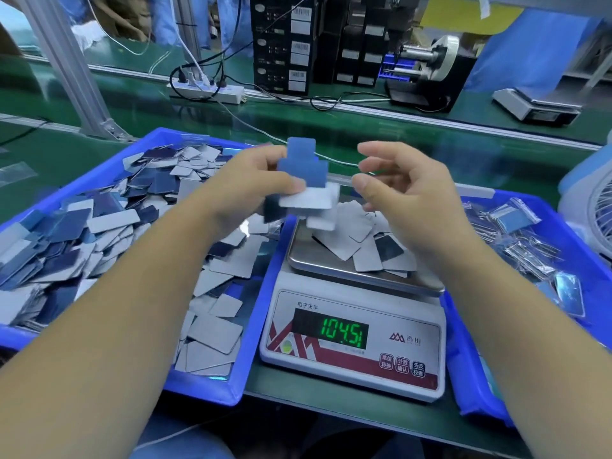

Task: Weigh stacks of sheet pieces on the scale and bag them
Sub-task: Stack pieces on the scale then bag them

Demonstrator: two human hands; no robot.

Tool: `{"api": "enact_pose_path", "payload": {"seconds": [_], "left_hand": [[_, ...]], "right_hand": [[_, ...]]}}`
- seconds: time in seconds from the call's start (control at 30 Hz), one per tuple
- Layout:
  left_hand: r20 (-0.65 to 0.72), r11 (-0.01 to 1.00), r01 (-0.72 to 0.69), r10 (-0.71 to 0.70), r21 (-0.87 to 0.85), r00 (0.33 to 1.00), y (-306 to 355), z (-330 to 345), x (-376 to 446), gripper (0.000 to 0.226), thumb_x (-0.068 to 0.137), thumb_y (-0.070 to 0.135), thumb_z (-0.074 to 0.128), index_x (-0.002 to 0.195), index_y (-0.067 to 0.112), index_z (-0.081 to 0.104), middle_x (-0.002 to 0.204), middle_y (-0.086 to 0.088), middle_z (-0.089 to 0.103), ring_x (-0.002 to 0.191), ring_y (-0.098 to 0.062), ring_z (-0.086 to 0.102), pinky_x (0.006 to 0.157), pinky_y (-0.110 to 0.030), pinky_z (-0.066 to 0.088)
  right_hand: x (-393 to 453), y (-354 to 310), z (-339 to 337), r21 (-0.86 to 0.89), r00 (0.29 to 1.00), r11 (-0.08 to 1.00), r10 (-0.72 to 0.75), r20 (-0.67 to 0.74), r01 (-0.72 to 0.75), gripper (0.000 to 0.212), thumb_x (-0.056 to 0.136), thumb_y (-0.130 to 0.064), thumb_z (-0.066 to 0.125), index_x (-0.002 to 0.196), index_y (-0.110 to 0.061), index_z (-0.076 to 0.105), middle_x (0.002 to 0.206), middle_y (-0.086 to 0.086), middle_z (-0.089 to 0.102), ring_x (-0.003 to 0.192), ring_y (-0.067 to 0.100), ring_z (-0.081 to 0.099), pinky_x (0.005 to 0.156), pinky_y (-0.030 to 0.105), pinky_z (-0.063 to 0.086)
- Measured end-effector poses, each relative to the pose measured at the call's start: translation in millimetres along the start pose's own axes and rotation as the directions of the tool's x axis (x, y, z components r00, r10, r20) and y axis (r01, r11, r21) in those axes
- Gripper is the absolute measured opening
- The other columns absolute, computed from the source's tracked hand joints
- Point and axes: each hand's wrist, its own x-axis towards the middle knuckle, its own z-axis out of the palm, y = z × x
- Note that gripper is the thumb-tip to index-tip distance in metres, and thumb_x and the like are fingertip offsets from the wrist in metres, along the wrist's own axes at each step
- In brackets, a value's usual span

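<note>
Above the scale (352,329), the left hand (255,187) pinched a fanned clutch of sheet pieces (306,183): thin, light, probably slippery, best gripped across their faces; the right hand (400,183) hovered loosely open.

I am seeing two hands, my left hand (256,180) and my right hand (397,183), and I am counting two scales: the near scale (351,342) and a second scale (536,106) at the back right. I am counting two blue trays, the left tray (212,389) and the right tray (463,376), plus one power strip (207,91) and one fan (592,207). The loose sheet pieces (99,233) and the filled bags (523,240) are piling too thickly for me to number.
</note>
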Motion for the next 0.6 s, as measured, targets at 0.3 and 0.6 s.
{"api": "enact_pose_path", "payload": {"seconds": [0.3, 0.6], "left_hand": [[-0.195, 0.706, 0.323, -0.259, 0.630, 0.946, -9, -41, -2, 0.018, 0.076, 0.025, 0.059, 0.062, 0.015, 0.053, 0.064, 0.001, 0.047, 0.061, -0.021, 0.042, 0.061, -0.029, 0.030], [-0.136, 0.668, 0.094, 0.011, 0.739, 0.991, -3, -5, -1, 0.034, 0.088, 0.037, 0.064, 0.122, 0.038, 0.062, 0.118, 0.006, 0.054, 0.118, -0.018, 0.043, 0.099, -0.038, 0.040]], "right_hand": [[5, 5, -36, -0.607, 0.938, 0.794, 0.222, 0.265, -0.017, 0.029, 0.069, -0.058, 0.080, 0.090, -0.040, 0.069, 0.085, -0.030, 0.063, 0.077, -0.016, 0.054, 0.060, 0.009, 0.041], [1, 0, -29, -0.668, 0.881, 0.741, 0.270, 0.387, 0.066, 0.057, 0.054, -0.065, 0.082, 0.103, -0.048, 0.058, 0.106, -0.025, 0.053, 0.092, -0.011, 0.050, 0.070, 0.013, 0.038]]}}
